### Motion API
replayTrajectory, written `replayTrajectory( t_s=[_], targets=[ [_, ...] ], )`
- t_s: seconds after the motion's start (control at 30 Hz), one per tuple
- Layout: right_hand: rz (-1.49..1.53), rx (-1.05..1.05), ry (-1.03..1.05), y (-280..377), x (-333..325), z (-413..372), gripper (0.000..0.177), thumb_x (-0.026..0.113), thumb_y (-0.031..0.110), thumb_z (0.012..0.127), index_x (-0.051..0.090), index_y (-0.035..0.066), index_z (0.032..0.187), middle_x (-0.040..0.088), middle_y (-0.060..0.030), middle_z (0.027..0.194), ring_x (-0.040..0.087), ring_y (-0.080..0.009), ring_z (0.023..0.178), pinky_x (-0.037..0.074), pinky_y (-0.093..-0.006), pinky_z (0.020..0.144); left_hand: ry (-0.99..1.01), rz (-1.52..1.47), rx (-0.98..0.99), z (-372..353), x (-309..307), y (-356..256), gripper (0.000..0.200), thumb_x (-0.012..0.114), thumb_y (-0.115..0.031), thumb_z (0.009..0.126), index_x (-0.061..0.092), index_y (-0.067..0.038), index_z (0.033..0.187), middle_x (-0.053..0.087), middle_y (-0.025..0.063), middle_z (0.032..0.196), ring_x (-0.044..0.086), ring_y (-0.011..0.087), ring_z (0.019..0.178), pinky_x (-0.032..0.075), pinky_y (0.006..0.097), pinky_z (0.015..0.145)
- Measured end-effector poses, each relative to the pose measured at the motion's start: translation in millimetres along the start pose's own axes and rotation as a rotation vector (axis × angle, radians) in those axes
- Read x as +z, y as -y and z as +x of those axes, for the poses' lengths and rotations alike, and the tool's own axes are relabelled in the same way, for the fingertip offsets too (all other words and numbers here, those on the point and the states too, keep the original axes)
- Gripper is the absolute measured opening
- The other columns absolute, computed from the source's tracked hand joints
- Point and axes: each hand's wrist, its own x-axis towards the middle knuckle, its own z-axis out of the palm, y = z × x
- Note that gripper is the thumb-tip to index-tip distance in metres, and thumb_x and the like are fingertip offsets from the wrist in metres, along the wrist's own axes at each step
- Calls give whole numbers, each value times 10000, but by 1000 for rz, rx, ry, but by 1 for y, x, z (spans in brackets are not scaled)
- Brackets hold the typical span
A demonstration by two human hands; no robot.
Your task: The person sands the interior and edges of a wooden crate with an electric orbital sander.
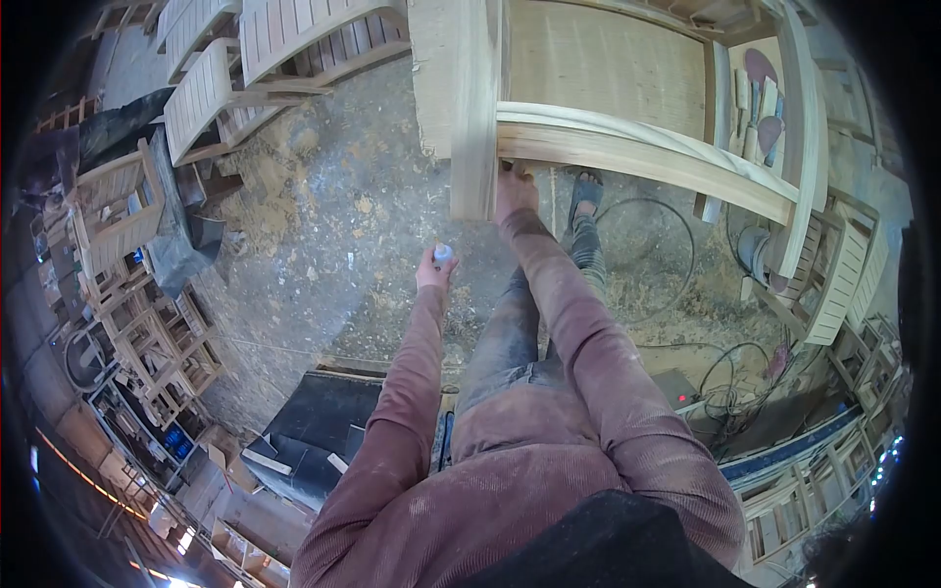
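Note:
My left hand (432,271) is closed around a small pale bottle (443,254), held above the floor to the left of a wooden furniture frame. Up at that frame, my right hand (515,192) is at the corner where a thick upright post (474,147) meets a long rail (637,169). Its fingers look curled against the wood and are partly hidden; what they grip, if anything, does not show. A broad light wooden panel (608,69) lies inside the frame.
Slatted wooden chairs (201,103) are stacked at the upper left. Several tools (763,103) lie on a surface at the upper right. A cable (691,235) loops over the dusty floor on the right. A black box-like surface (319,421) stands at the lower left.

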Motion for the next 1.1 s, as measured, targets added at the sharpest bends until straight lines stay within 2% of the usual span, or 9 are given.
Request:
replayTrajectory(
  t_s=[0.4,0.7,0.77,0.83,0.9,0.97,1.0,1.07,1.1],
  targets=[
    [24,38,7,-5,-11,-13,669,734,230,610,395,115,1175,466,-248,1129,537,-380,996,489,-411,755,22,-62,60,-10,22,-40,590,733,-153,738,462,-116,1260,565,54,1091,567,173,859,475,300,526],
    [15,30,-6,0,-18,-9,634,695,181,662,386,131,1214,455,-250,1153,540,-390,1014,487,-443,777,-67,-24,193,9,28,-50,586,733,-165,745,465,-117,1263,587,82,1019,557,158,824,474,310,642],
    [55,32,35,-5,-15,-23,637,688,175,669,377,152,1225,451,-239,1160,541,-392,1016,483,-446,796,-103,46,233,10,30,-66,475,730,-167,725,555,-82,1159,630,97,991,590,199,853,474,350,751],
    [81,36,82,-18,-17,-47,641,682,169,676,368,172,1235,448,-229,1166,541,-395,1018,479,-448,815,-112,207,273,31,37,-69,461,726,-197,733,566,-89,1151,631,94,997,595,190,869,474,346,752],
    [257,236,136,-34,-24,-72,643,688,171,674,373,193,1234,457,-191,1164,540,-384,1020,481,-442,828,-127,371,306,48,44,-80,448,721,-228,741,576,-96,1144,632,92,1003,601,180,884,475,343,753],
    [268,246,109,-53,-25,-85,647,690,169,672,372,197,1235,455,-177,1166,541,-374,1021,484,-434,825,-37,162,185,46,55,-103,694,778,-200,697,435,-64,1285,545,83,1184,518,219,1073,435,343,886],
    [281,258,76,-60,-25,-90,651,692,167,670,372,201,1237,454,-164,1169,542,-365,1021,487,-426,822,-34,161,175,44,61,-109,694,778,-200,697,435,-64,1285,545,83,1184,518,219,1073,435,343,886],
    [251,273,94,-66,-38,-95,665,698,164,662,371,196,1240,456,-156,1156,544,-355,1021,488,-424,820,67,-400,111,43,73,-118,694,780,-208,699,430,-71,1282,521,80,1207,485,211,1112,416,335,922],
    [226,287,102,-68,-45,-96,679,704,161,653,369,191,1243,459,-147,1143,546,-345,1021,490,-422,818,69,-403,108,52,80,-115,694,780,-208,699,430,-71,1282,521,80,1207,485,211,1112,416,335,922]
  ],
)
